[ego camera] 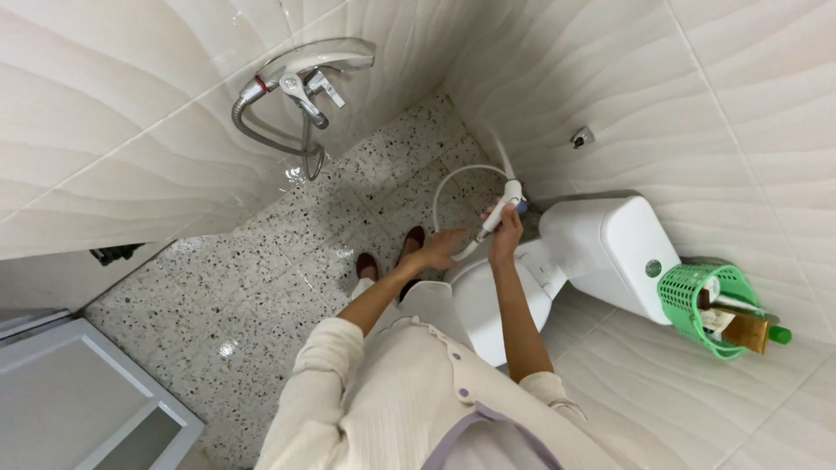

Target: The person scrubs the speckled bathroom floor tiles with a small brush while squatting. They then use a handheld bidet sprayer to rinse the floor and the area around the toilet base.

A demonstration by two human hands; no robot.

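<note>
We see the right hand (505, 233) gripping a white sprayer (498, 213) above the toilet (488, 300); left hand (441, 248) open at its nine o'clock. Green basket (697, 300) at three o'clock, faucet (300, 87) at eleven.

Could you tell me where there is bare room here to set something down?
The terrazzo floor between the wall faucet and the feet lies bare. The toilet tank lid is bare too. The green basket is crowded with bottles.

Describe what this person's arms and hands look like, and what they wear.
Both arms wear cream, finely ribbed sleeves pushed up above the elbows, leaving the forearms bare. The left hand and right hand are bare: no gloves show, and any rings or watch are too small to make out.
</note>
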